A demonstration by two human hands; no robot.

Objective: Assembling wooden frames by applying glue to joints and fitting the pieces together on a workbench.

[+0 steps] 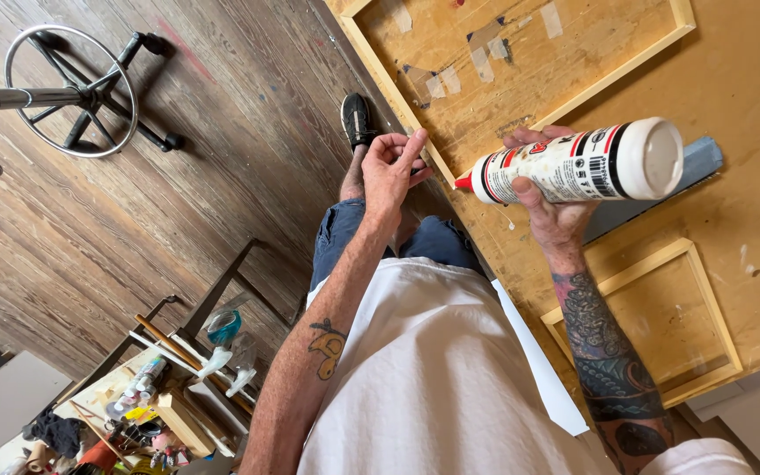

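My right hand (551, 211) grips a white glue bottle (587, 164) with a red nozzle, held on its side above the plywood tabletop (749, 79). The nozzle points at the edge of a large pale wooden frame (395, 88) lying on the table. My left hand (391, 167) hovers just left of the nozzle, by the frame's corner and the table edge. Its fingers are curled against the thumb, and nothing shows in them. A grey flat piece (701, 163) lies under the bottle's base.
A smaller wooden frame (708, 295) lies on the table near my right forearm. A white strip (538, 361) runs along the table edge. A metal stool base (72, 88) stands on the wood floor. A cluttered shelf (178, 387) holds spray bottles and tools.
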